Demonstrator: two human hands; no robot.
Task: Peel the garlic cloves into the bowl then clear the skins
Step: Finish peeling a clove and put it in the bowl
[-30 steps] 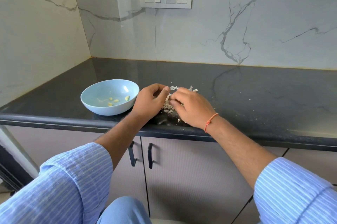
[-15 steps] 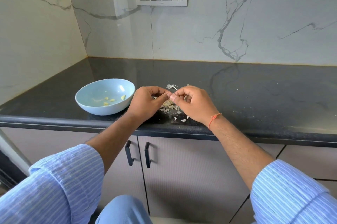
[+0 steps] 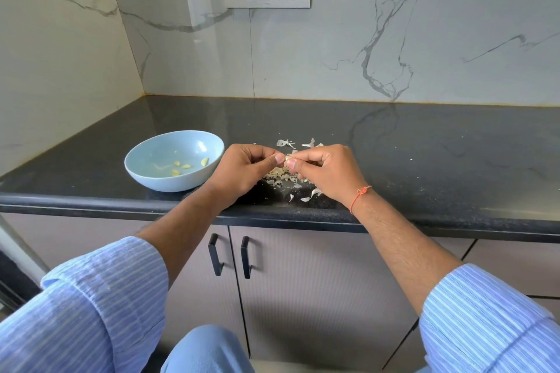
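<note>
- your left hand and right hand met above the countertop, thumbs nearly touching, both with fingers curled.
- between them you pinched a small pale garlic clove, held from both sides by thumbs and forefingers; most of it was hidden by your fingers.
- the garlic skins lay in a loose heap on the counter right under your hands, with a few stray flakes just behind them and some more near the front edge.
- the light blue bowl sat on the counter just beside your left hand, upright, with a few peeled cloves lying in its bottom.
- an orange thread circled your right wrist, and striped blue sleeves were pushed up your forearms.
</note>
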